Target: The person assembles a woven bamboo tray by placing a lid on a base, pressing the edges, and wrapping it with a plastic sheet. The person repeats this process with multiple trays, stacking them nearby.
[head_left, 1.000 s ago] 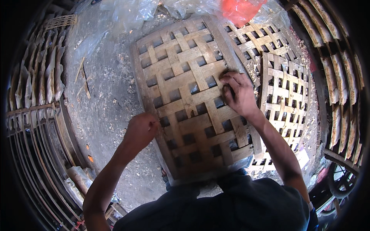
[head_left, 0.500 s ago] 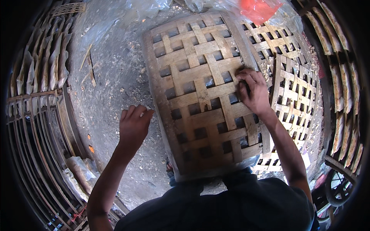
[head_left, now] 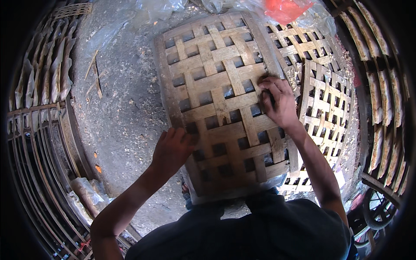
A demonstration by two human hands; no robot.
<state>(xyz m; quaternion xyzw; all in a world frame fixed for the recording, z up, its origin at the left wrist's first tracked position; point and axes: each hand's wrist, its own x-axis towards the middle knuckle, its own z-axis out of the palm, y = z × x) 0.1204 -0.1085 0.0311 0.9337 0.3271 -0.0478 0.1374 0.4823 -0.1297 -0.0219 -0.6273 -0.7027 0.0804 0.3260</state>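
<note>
A large woven bamboo panel [head_left: 219, 86] with a wooden frame lies in front of me, close to my body. My right hand [head_left: 279, 102] is over its right side, fingers curled and closed near the frame. A dark spot shows just beyond those fingertips; whatever they grip, if anything, is hidden. My left hand [head_left: 173, 149] reaches across the panel's left frame, with bent fingers close together. Its fingertips are dark against the weave, and I cannot make out what is in them. Clear plastic sheeting [head_left: 216, 197] shows along the panel's near edge.
More woven panels [head_left: 327, 108] lie on the right. Clear plastic and a red plastic bag [head_left: 288, 9] sit at the far end. Racks with pale strips [head_left: 43, 65] stand left and right, with a wheel [head_left: 379, 208] at lower right. Thin sticks [head_left: 96, 73] lie on the crumb-strewn floor [head_left: 125, 112].
My left hand has moved right, from above the floor onto the panel's left edge. My right hand stays at nearly the same spot on the panel. The whole view has shifted slightly.
</note>
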